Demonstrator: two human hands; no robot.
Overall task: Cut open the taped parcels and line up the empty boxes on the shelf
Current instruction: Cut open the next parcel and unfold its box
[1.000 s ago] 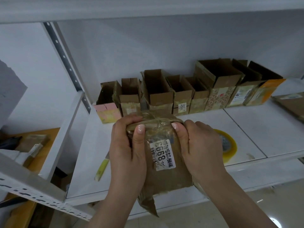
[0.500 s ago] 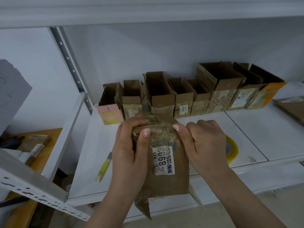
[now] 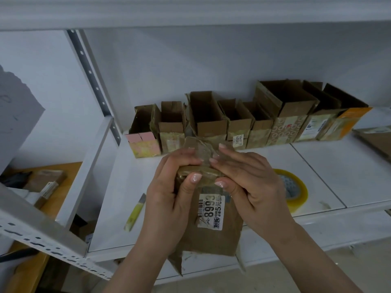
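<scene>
Both my hands grip the taped parcel in front of the shelf.

My left hand and right hand curl round its crumpled top; its white label reads "8993" and "5元". Behind, a row of open boxes lines the shelf, one tagged "30024". A yellow cutter lies left, a tape roll right.
</scene>
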